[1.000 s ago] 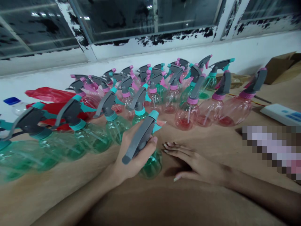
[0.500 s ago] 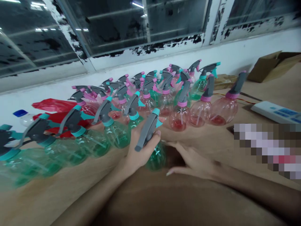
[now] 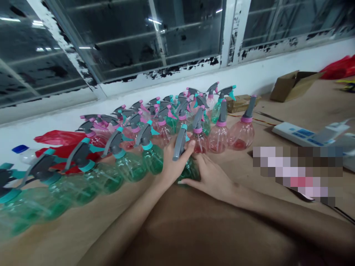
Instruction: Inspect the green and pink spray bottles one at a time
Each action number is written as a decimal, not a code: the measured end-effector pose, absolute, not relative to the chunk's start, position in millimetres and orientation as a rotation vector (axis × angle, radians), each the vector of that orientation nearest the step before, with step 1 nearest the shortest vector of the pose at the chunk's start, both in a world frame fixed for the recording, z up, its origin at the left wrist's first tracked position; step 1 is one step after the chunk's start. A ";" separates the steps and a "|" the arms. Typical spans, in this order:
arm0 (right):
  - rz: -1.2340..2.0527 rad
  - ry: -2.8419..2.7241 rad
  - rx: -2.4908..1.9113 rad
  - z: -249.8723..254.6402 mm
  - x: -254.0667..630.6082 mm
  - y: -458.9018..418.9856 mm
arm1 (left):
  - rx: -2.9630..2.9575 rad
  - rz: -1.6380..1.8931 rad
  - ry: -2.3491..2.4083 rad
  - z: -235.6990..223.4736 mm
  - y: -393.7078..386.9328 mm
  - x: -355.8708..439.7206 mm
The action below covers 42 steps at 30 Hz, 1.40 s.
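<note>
Through the head camera I have the left hand (image 3: 174,157) closed about the neck of a green spray bottle (image 3: 191,170), its grey head (image 3: 181,144) rising above the fist. The right hand (image 3: 217,181) curves along the bottle's right side, thumb low at the near side; whether it grips, I cannot tell. The bottle is toward the near edge of the bench (image 3: 257,162), mid-span.

Crowding me beyond it are pink bottles (image 3: 241,135), three of them lined up to the right, and a mixed cluster reaches back to the wall (image 3: 172,83) at the far edge. Green bottles (image 3: 131,166) run in a row to the near left corner. Behind these lie a red bag (image 3: 59,137) and a blue-capped bottle (image 3: 20,149). Rightward I see a white power strip (image 3: 296,133), and near the far right corner an open carton (image 3: 291,87).

A pixelated patch (image 3: 294,170) at the right hides any print beneath it.

Thin tubes show inside several bottles; colour deepens toward their bases, liquid or tint, I cannot say. The carton's inside is too dark to make out.
</note>
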State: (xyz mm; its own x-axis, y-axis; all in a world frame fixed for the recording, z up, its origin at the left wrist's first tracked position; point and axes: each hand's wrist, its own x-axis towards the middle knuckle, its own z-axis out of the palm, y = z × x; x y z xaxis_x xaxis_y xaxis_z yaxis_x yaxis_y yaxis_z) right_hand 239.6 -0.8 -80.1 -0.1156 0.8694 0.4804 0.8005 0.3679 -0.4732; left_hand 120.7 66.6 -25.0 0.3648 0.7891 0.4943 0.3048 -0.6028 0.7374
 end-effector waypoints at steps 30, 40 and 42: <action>-0.320 -1.976 -1.940 -46.1 208.5 42.1 | 2.046 0.598 1.093 -83.0 -25.4 -6.1; -0.283 -1.964 -1.974 -45.3 206.2 53.0 | 2.083 0.564 1.006 -72.3 -4.9 0.0; -0.269 -1.953 -1.969 -42.7 205.7 50.8 | 2.090 0.569 1.003 -69.8 -2.8 3.2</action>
State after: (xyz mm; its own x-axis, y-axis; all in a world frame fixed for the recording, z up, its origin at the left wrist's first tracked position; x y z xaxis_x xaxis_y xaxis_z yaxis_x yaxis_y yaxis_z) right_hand 205.7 50.8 -42.7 0.0297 0.9262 0.3759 0.9933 0.0146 -0.1144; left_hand 3.2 -2.8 -69.8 0.5967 0.7991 0.0730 0.4725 -0.4235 0.7729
